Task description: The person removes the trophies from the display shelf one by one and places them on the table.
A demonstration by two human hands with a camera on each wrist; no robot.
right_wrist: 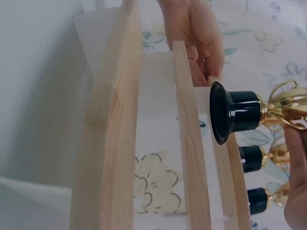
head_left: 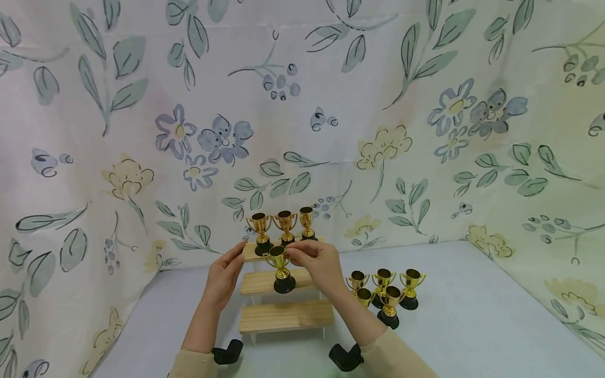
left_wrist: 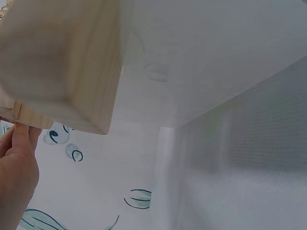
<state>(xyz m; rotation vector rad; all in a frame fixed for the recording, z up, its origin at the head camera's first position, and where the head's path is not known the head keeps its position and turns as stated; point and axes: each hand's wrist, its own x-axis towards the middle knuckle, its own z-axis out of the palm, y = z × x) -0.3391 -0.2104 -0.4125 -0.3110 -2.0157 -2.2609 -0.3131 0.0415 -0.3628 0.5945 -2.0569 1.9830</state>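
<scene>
Trophies counted: nine in view, all gold-coloured with black bases. One trophy (head_left: 282, 270) is held in the right grip (head_left: 319, 265), the handle on its right side pinched between thumb and fingers. It is held over the middle plank (head_left: 257, 283), nearly upright; in the right wrist view a narrow gap is seen between its base and that plank.

Three trophies (head_left: 259, 226) are lined up in one row on the top plank (head_left: 250, 255). Five trophies (head_left: 391, 299) are grouped on the worktop (head_left: 477, 310), to the right of the stand (head_left: 309, 314), near the right forearm. Two handles are seen on the held cup.

Three planks are counted on the stand, pale wood, set as rising steps; the bottom plank (head_left: 264, 321) is placed nearest the wearer. The left grip (head_left: 222, 278) is placed at the left end of the top plank, fingertips at its edge, no trophy held; whether the wood is clasped or only touched cannot be told.

Two beige sleeves (head_left: 394, 354) and two black wrist devices (head_left: 346, 357) are noted. The worktop is covered in white and backed by a floral cloth (head_left: 331, 157).
</scene>
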